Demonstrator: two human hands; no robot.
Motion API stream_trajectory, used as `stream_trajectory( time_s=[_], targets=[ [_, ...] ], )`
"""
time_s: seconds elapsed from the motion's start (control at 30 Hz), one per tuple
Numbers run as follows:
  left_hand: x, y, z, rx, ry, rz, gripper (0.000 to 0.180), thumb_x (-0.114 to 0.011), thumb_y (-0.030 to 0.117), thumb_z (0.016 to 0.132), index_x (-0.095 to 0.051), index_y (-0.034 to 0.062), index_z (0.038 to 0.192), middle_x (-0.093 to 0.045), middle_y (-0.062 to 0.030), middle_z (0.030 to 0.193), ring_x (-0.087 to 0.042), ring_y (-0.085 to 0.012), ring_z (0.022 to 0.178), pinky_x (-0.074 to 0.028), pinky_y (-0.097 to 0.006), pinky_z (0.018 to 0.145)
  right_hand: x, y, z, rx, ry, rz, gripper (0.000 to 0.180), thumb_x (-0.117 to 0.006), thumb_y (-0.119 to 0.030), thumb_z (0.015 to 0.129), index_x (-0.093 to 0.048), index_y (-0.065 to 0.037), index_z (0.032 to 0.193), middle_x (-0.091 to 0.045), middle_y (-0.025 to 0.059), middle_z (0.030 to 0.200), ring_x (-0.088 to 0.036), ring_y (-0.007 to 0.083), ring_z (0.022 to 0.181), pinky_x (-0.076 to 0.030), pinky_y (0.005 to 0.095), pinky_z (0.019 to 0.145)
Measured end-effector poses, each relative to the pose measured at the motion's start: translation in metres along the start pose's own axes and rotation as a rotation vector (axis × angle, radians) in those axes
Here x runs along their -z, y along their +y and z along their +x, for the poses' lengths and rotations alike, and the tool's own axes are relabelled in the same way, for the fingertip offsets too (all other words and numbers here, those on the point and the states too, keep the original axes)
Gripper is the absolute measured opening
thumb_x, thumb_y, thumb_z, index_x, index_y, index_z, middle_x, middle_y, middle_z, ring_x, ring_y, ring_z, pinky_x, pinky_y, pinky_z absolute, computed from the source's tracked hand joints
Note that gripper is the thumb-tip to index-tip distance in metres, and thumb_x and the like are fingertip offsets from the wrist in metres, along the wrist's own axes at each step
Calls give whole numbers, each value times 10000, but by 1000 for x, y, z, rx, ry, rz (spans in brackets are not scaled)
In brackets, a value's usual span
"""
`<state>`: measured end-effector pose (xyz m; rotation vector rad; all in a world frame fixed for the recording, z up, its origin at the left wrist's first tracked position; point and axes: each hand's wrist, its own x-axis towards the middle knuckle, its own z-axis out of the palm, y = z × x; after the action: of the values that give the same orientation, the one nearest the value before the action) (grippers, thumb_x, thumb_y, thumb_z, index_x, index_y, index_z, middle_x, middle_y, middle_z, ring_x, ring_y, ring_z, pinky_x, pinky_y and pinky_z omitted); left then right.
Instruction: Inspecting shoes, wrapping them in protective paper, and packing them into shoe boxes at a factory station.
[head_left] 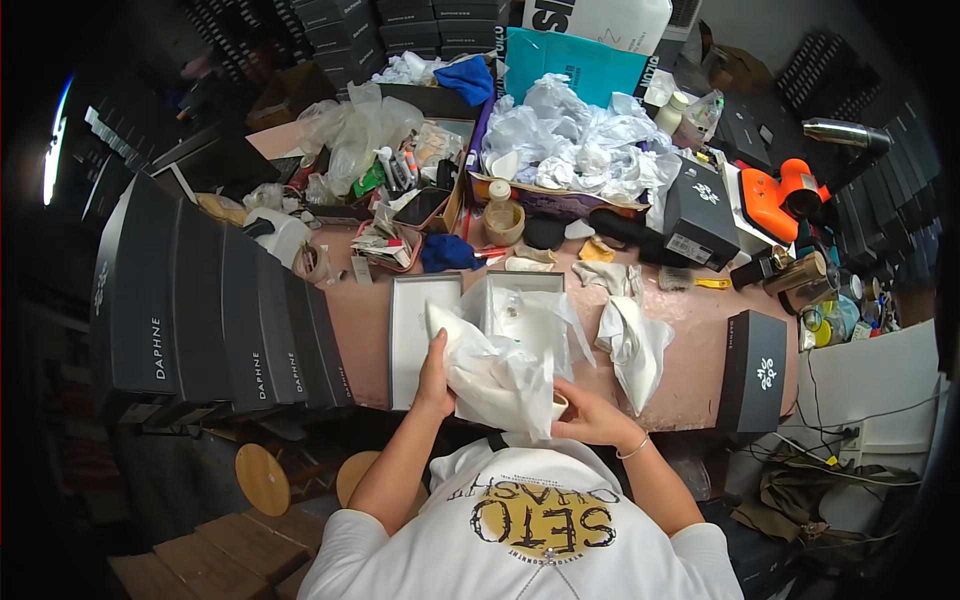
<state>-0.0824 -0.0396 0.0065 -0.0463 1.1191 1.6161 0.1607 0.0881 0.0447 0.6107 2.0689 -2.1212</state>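
Observation:
A white pointed shoe [462, 347], partly wrapped in thin white tissue paper [505, 392], is held between my two hands at the table's front edge. My left hand [435, 380] is closed around the toe side, thumb up along it. At the other end, my right hand [592, 413] grips the shoe near its opening, its fingers partly under the paper. Behind them lies an open grey shoe box [553, 282] with tissue in it, and a shallow grey box part [400, 345] beside it. Another white shoe [640, 335], half covered in tissue, rests on the table to the right.
Dark shoe boxes [225, 310] stand in a row at the left; another box [755, 370] is at the right edge. At the back, a carton overflows with crumpled white paper [575, 140]. A brush [676, 279], blue cloth [448, 253] and orange tool [768, 203] lie about.

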Motion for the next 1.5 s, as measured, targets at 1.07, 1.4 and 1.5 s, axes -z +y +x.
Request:
stream_trajectory(
  time_s=[1.07, 1.4, 1.5],
  targets=[
    [-37, -80, 10, 343, -298, -394, 504, -414, 454, 975, -460, 62, 1288, -571, -131, 1189, -584, -271, 1064, -475, -428, 933, -15, -38, -2, 190, 498, -566, 253, -640, -224, 856, -610, -3, 975, -562, 166, 1099, -624, 310, 877, -509, 391, 747],
    [7, -73, -16, 127, 69, -377, 609, -389, 561, 950, -425, 91, 1336, -545, -137, 1216, -552, -289, 1113, -462, -486, 947, -7, -3, 81, 358, 257, -421, 124, -640, -158, 841, -611, -41, 874, -619, 124, 748, -598, 283, 614, -466, 343, 556],
    [21, -54, -28, 103, -57, -397, 732, -292, 654, 924, -420, 67, 1343, -551, -169, 1214, -575, -328, 1067, -473, -534, 903, 15, 8, 105, 178, 468, -670, 141, -624, -164, 824, -598, -27, 806, -642, 148, 734, -628, 282, 618, -493, 402, 584]
  ],
)
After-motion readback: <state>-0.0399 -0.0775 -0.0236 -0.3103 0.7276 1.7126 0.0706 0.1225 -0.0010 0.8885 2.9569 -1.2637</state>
